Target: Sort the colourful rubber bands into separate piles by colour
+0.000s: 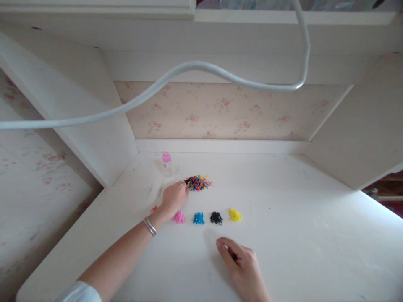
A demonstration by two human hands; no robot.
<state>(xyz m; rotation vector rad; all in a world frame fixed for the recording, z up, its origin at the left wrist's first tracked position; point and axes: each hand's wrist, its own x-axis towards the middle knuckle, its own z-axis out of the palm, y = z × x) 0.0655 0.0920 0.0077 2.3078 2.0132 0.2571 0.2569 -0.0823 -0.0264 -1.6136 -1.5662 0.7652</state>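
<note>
Fingers (185, 187), left hand (174, 198): touching multicoloured pile (200, 183) at their right, grip impossible to tell. Fingers, right hand (242, 262): pinching together over bench (299, 222), just short of black pile (216, 217) and yellow pile (235, 214).

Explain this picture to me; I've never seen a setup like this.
No machine: a head-worn camera looks forward and down at a person's two bare hands. On the white desk lies a many-coloured heap; nearer are a pink pile, blue pile, black pile and yellow pile, plus a few red pieces. A small bottle stands farther back. The left hand is at the heap's edge; the right hand curls nearer the camera. Whether either holds anything, I can't tell.
</note>
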